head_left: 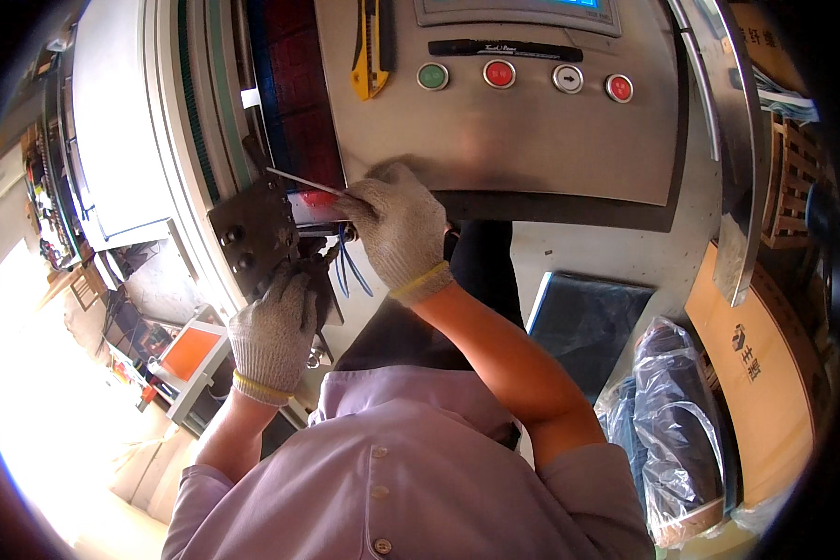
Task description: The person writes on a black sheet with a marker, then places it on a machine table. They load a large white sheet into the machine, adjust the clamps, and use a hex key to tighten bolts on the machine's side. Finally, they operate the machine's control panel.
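Note:
Both my hands wear grey knit gloves with yellow cuffs. My right hand [399, 224] is closed round a thin metal rod [306, 181]. The rod points left, its tip near the top of a dark metal bracket [250, 233] with round holes. The part of the rod inside my fist is hidden. My left hand [275, 327] grips the lower edge of that bracket, its fingertips partly lost against the dark metal. A blue cable [345, 266] loops between my hands, below the machine's edge.
Ahead is a steel control panel [532, 140] with several round buttons, a black marker [504, 49] and a yellow utility knife [369, 70]. Machine rails [210, 103] run along the left. At right lie a plastic-wrapped roll [677, 429] and a cardboard box [751, 373].

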### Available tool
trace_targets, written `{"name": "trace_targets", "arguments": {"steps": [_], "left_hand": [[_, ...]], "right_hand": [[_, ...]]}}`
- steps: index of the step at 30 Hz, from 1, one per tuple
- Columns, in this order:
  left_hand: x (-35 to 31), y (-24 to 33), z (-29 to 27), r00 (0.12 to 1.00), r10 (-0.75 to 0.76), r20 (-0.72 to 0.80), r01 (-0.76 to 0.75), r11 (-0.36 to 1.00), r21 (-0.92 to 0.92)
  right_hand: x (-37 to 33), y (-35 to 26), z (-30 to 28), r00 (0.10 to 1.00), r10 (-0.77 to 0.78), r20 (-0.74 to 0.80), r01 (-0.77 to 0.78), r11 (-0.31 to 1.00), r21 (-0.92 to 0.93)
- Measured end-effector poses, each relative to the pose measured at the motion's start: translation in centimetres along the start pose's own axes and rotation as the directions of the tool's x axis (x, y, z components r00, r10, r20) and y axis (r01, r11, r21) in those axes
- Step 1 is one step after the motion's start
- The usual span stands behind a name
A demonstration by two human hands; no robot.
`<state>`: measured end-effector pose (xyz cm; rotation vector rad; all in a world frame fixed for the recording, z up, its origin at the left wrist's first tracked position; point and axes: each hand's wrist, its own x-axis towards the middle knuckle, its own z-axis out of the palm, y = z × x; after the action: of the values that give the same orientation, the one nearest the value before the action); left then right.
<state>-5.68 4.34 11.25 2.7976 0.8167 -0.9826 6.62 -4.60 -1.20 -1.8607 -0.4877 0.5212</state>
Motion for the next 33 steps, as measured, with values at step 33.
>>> {"name": "trace_targets", "arguments": {"steps": [33], "left_hand": [[0.0, 0.4, 0.3, 0.999, -0.028, -0.031, 0.026, 0.998, -0.050]], "right_hand": [[0.1, 2.0, -0.3, 0.936, -0.331, 0.117, 0.350, 0.900, -0.259]]}}
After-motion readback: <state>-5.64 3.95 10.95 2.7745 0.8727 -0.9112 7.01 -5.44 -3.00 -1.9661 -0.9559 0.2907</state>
